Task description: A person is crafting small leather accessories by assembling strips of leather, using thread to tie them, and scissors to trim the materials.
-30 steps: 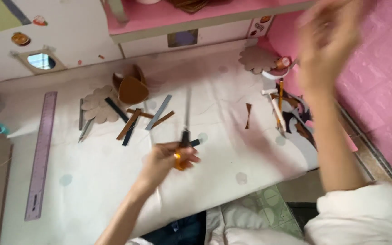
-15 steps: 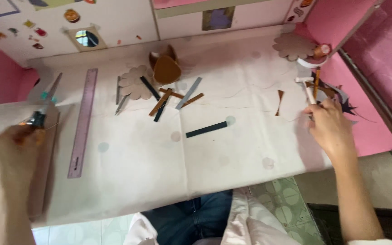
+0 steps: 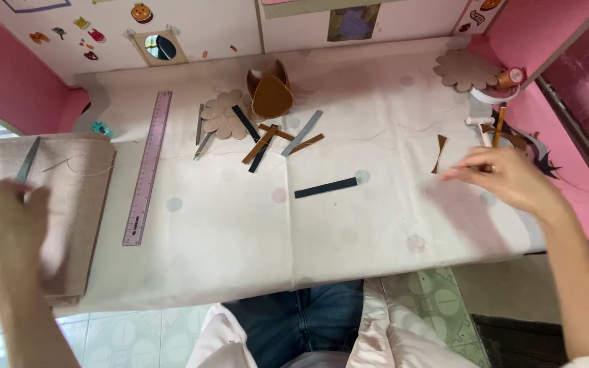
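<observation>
Two things are being handled at opposite ends of the table (image 3: 349, 245): a thin brown stick (image 3: 497, 129) at the far right, and a beige cloth pad (image 3: 69, 204) at the far left. The stick is pinched lightly at its lower end by the right hand (image 3: 512, 180), fingers narrow and pointing left, wrist bent, forearm coming in from the lower right. It would best be lifted straight and slowly, since scraps and a small hammer (image 3: 480, 126) lie just beside it. The left hand (image 3: 5, 228) is laid palm-down on the pad, fingers blurred and loosely curled; whether anything is gripped cannot be told. A grey strip (image 3: 28, 158) rests just beyond it.
</observation>
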